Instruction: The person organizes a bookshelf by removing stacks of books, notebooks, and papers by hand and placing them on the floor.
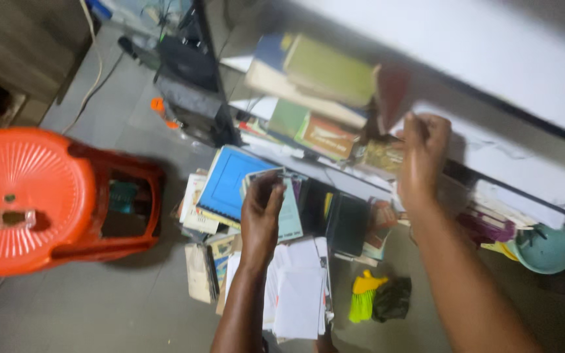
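My left hand (261,212) reaches down over a heap of books and papers on the floor; its fingers curl on the edge of a pale teal booklet (290,212), next to a blue book (229,183). My right hand (421,157) is raised by the shelf with its fingers closed, at the end of a row of books near a small patterned book (380,155); motion blur hides whether it grips it. A green book (331,70) and an orange-covered book (325,136) lie on the stacks above.
An orange plastic stool (40,196) stands at the left on the grey floor. White loose sheets (299,294) lie under my left arm. A yellow-green brush (364,297) and dark cloth (392,299) sit nearby. A teal bowl (550,248) sits at the right, beneath a white marble shelf (531,170).
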